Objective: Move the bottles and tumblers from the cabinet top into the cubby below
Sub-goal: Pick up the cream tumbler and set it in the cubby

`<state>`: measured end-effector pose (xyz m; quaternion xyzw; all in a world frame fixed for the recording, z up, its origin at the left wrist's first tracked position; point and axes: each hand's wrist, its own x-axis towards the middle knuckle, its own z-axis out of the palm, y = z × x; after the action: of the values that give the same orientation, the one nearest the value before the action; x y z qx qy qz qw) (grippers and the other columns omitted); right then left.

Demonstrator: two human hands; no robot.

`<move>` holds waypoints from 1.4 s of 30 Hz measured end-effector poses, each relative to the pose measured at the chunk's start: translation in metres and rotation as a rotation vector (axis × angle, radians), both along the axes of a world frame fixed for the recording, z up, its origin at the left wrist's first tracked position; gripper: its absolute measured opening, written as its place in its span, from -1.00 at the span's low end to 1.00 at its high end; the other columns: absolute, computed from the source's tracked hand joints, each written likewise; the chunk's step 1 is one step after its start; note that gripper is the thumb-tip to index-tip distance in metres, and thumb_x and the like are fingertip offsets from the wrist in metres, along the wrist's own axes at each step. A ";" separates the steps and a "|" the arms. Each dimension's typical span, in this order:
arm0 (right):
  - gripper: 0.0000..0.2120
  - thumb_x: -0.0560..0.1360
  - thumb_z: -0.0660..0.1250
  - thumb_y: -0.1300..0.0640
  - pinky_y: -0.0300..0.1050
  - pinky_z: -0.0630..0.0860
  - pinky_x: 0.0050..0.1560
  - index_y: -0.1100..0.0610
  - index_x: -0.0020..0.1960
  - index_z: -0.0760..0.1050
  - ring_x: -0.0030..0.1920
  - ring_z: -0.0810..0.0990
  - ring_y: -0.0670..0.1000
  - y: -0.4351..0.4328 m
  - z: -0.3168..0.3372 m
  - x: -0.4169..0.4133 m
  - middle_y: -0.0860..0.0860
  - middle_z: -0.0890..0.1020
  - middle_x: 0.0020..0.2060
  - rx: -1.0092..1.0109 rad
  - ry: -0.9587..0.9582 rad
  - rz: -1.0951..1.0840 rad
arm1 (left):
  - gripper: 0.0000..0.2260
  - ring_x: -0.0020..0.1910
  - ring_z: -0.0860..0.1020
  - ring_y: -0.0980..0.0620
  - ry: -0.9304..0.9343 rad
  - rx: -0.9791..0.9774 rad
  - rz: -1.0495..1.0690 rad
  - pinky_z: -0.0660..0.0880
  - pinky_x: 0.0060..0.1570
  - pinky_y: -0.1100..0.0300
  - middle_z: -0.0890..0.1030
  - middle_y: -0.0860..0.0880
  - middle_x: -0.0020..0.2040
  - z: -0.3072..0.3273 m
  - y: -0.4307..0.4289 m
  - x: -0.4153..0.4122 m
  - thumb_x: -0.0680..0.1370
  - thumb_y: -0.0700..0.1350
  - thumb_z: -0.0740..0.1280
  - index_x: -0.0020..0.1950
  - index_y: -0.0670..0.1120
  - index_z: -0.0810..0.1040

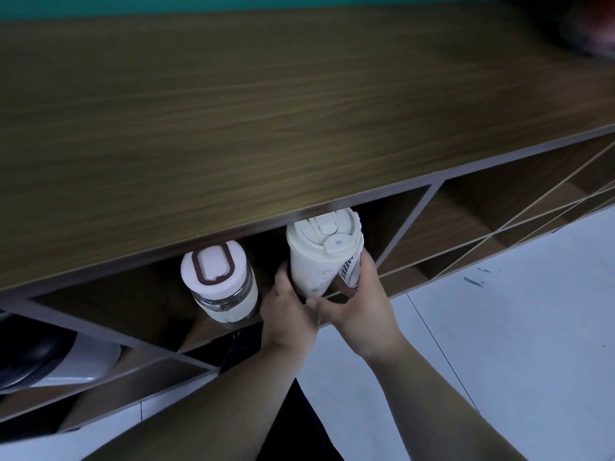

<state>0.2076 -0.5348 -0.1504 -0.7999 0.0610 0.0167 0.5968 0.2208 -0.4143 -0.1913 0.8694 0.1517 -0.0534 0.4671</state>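
Note:
A cream tumbler [316, 261] with a flip lid stands upright at the mouth of the cubby [133, 304] under the wooden cabinet top [266, 111]. My left hand [286, 314] grips its lower left side. My right hand [359, 301] wraps its lower right side, over a printed sleeve. To the left, inside the same cubby, stands a glass bottle [223, 287] with a pale pink lid and brown loop handle, apart from my hands.
The cabinet has diagonal dividers forming more cubbies to the right [482, 211] and below. A black and white object [50, 357] lies in the lower left cubby. Pale floor tiles [499, 327] stretch to the right. A blurred reddish thing [592, 28] sits at the top's far right.

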 end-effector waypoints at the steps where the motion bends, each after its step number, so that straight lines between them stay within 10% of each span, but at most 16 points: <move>1: -0.08 0.29 0.61 0.35 -0.42 0.51 0.13 -0.39 0.34 0.29 0.31 0.53 -0.32 0.001 0.001 -0.006 -0.36 0.58 0.26 0.006 0.013 -0.009 | -0.16 0.34 0.55 -0.18 0.021 -0.031 -0.015 0.55 0.30 -0.12 0.58 -0.17 0.36 -0.001 0.003 -0.003 0.39 -0.08 0.55 0.61 -0.03 0.25; 5: -0.15 0.39 0.59 0.24 -0.54 0.48 0.00 -0.49 0.24 0.18 0.15 0.44 -0.57 0.006 0.006 -0.034 -0.64 0.48 0.07 -0.027 0.112 -0.115 | -0.09 0.50 0.43 -0.03 0.139 -0.143 -0.095 0.45 0.42 0.03 0.41 -0.02 0.54 0.011 0.017 -0.024 0.41 0.01 0.59 0.65 0.04 0.17; 9: -0.67 0.47 0.49 0.04 -0.13 0.58 0.11 -0.17 0.17 0.48 0.11 0.60 -0.22 0.014 0.003 -0.067 -0.20 0.63 0.13 -0.107 0.192 -0.273 | -0.56 0.36 0.55 0.10 0.257 -0.158 -0.204 0.44 0.34 0.15 0.61 0.19 0.29 0.033 0.045 -0.056 0.52 -0.05 0.47 0.38 0.17 0.51; 12: -0.93 0.50 0.46 0.05 -0.29 0.49 -0.05 -0.11 -0.06 0.62 -0.04 0.66 -0.20 0.028 0.017 -0.078 -0.18 0.72 -0.12 -0.127 0.220 -0.166 | -0.73 0.20 0.61 0.13 0.336 -0.125 -0.153 0.47 0.27 0.14 0.67 0.20 0.11 0.051 0.075 -0.071 0.53 -0.04 0.44 0.23 0.10 0.62; 17: -0.81 0.48 0.49 0.15 -0.36 0.51 -0.09 -0.10 0.02 0.61 -0.10 0.64 -0.22 0.051 0.052 -0.072 -0.23 0.69 -0.09 -0.052 0.000 -0.265 | -0.81 -0.03 0.64 0.11 0.255 -0.195 0.022 0.47 0.03 0.10 0.69 0.11 -0.06 0.087 0.099 -0.085 0.52 -0.07 0.47 0.12 0.05 0.60; 21: -0.58 0.41 0.41 -0.01 -0.16 0.49 0.15 -0.15 0.25 0.48 0.21 0.57 -0.18 0.045 0.070 -0.051 -0.21 0.57 0.22 0.036 -0.109 -0.370 | -0.73 -0.01 0.56 0.54 0.142 -0.356 -0.138 0.46 0.01 0.45 0.68 0.32 0.05 0.111 0.073 -0.086 0.51 -0.06 0.47 0.09 0.23 0.49; 24: -0.45 0.49 0.37 0.02 -0.20 0.37 0.37 -0.15 0.46 0.36 0.34 0.43 -0.31 0.037 0.080 -0.031 -0.29 0.46 0.35 0.050 -0.111 -0.282 | -0.51 0.03 0.43 0.70 0.056 -0.431 -0.125 0.39 0.05 0.56 0.54 0.51 0.10 0.119 0.047 -0.067 0.58 -0.14 0.43 0.43 0.20 0.38; 27: -0.39 0.49 0.31 0.01 0.05 0.36 0.52 -0.11 0.53 0.34 0.46 0.43 -0.16 0.030 0.082 -0.012 -0.21 0.48 0.44 0.095 -0.072 -0.219 | -0.38 0.38 0.42 0.36 -0.009 -0.495 -0.043 0.34 0.41 0.26 0.45 0.27 0.41 0.132 0.030 -0.045 0.57 -0.06 0.42 0.59 0.15 0.27; 30: -0.44 0.47 0.31 0.09 0.11 0.44 0.47 -0.14 0.46 0.43 0.41 0.52 -0.09 0.025 0.083 0.000 -0.15 0.57 0.37 0.098 -0.099 -0.179 | -0.62 0.19 0.53 0.43 -0.041 -0.528 -0.036 0.36 0.23 0.41 0.56 0.33 0.19 0.135 0.021 -0.029 0.62 -0.13 0.37 0.20 0.39 0.45; 34: -0.48 0.44 0.32 0.14 0.13 0.47 0.44 -0.23 0.34 0.49 0.37 0.55 -0.07 0.022 0.083 0.006 -0.12 0.59 0.34 0.082 -0.105 -0.123 | -0.44 0.45 0.43 0.14 -0.044 -0.502 -0.067 0.32 0.46 0.15 0.47 0.10 0.49 0.132 0.016 -0.022 0.61 0.01 0.26 0.62 0.17 0.27; 42: -0.44 0.40 0.33 0.26 0.18 0.51 0.41 0.02 0.39 0.53 0.35 0.60 0.04 0.011 0.076 0.012 0.05 0.62 0.33 0.190 -0.116 -0.060 | -0.44 0.43 0.50 0.10 -0.056 -0.568 -0.057 0.37 0.51 -0.07 0.53 0.06 0.43 0.122 0.010 -0.024 0.50 0.00 0.24 0.50 0.31 0.35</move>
<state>0.2197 -0.5242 -0.0740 -0.7372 0.0483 -0.0416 0.6726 0.1968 -0.4039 -0.0696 0.7088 0.0931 -0.0827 0.6943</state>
